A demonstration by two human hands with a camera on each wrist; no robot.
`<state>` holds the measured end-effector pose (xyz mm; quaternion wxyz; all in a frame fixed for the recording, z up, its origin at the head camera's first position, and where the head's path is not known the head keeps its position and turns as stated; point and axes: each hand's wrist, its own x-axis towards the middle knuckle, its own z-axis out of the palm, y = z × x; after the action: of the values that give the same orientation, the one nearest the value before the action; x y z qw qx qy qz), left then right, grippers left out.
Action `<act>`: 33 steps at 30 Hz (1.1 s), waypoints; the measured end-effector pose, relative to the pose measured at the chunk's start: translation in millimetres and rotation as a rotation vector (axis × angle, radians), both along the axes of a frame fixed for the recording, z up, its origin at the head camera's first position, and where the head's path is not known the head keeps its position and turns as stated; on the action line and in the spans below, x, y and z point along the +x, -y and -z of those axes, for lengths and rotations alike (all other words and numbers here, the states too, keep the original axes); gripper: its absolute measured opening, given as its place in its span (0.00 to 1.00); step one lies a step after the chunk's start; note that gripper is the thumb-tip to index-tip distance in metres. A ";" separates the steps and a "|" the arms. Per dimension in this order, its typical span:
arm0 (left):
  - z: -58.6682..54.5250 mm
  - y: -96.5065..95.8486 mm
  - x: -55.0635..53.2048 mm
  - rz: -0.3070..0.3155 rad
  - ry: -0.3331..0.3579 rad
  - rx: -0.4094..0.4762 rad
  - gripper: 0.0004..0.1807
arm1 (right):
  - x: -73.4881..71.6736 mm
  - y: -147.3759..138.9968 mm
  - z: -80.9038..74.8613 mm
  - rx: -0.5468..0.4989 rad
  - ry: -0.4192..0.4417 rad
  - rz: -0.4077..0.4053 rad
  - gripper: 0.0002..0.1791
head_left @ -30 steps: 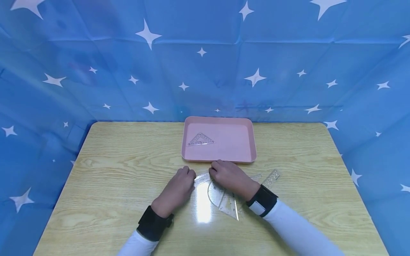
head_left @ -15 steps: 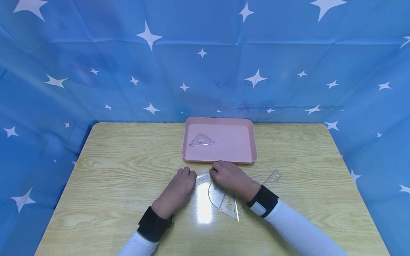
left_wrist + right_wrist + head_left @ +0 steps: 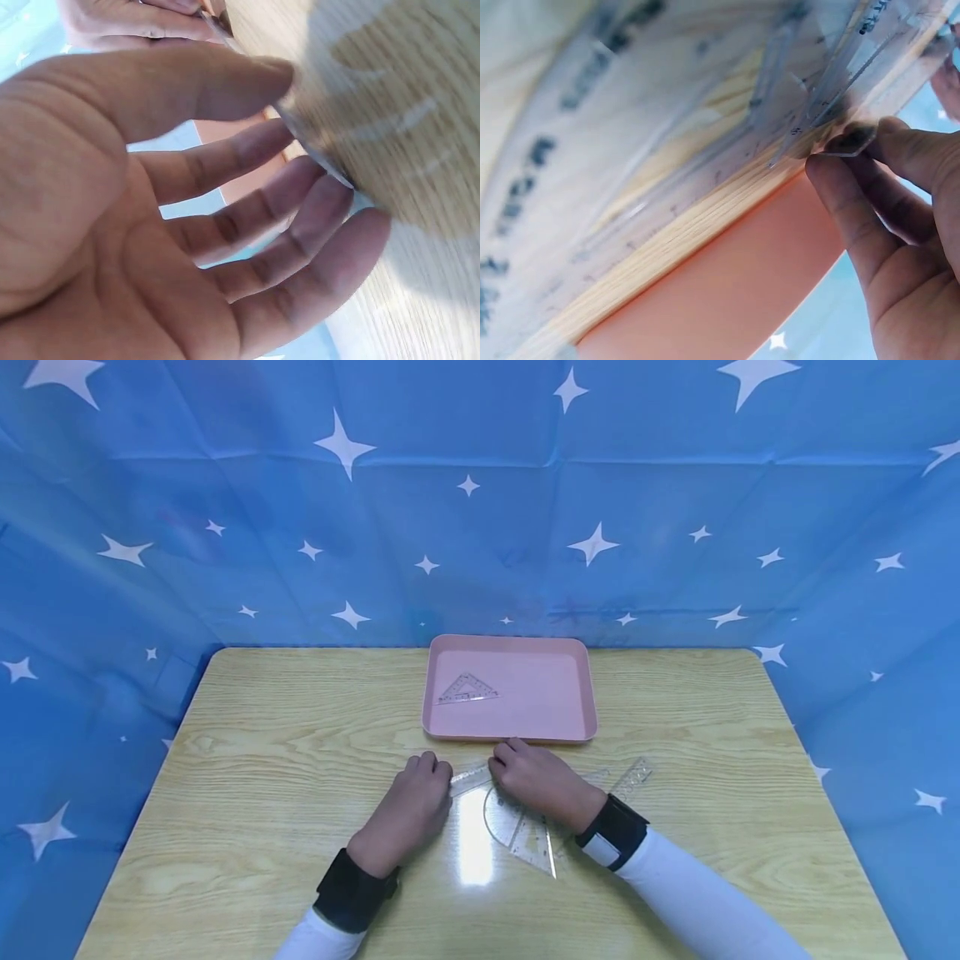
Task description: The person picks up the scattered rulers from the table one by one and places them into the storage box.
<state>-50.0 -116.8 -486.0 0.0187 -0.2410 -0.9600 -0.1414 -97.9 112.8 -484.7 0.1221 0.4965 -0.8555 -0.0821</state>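
A clear straight ruler [image 3: 469, 780] spans the gap between the two hands, just in front of the pink tray. My left hand [image 3: 408, 810] pinches its left end; in the left wrist view the thumb and fingertips meet the ruler's thin edge [image 3: 322, 157]. The other end is pinched by my right hand [image 3: 543, 783], thumb against fingers in the right wrist view. Under and beside the right hand lie a clear protractor [image 3: 501, 817] and a clear set square [image 3: 533, 845], overlapping. Another clear ruler [image 3: 632, 777] pokes out beyond the right wrist, partly hidden.
The pink tray [image 3: 543, 693] stands at the table's back edge, with a small clear set square [image 3: 468, 690] in its left part. Bare wood of the table [image 3: 300, 718] shows on both sides. A blue starred cloth [image 3: 480, 543] hangs behind.
Both hands keep their hold on the ruler and barely move. The whole head view shifts slightly left.
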 end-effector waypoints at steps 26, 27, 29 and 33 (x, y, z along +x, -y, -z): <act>-15.1 9.4 0.0 -0.150 0.145 0.062 0.02 | 0.2 -3.2 1.4 -0.046 0.027 0.015 0.10; -15.1 9.0 -0.3 -0.153 0.135 0.062 0.02 | 0.2 -3.1 1.4 -0.048 0.026 0.016 0.10; -15.5 8.3 -0.5 -0.164 0.127 0.054 0.03 | 0.2 -2.6 1.8 -0.056 0.022 0.017 0.09; -18.0 8.0 -1.0 -0.179 0.124 0.019 0.06 | 0.6 -1.2 1.5 -0.086 0.032 0.018 0.08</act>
<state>-50.9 -124.8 -468.0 -0.0258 -0.1450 -0.9756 -0.1630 -97.3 114.0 -486.2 0.1288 0.4843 -0.8645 -0.0385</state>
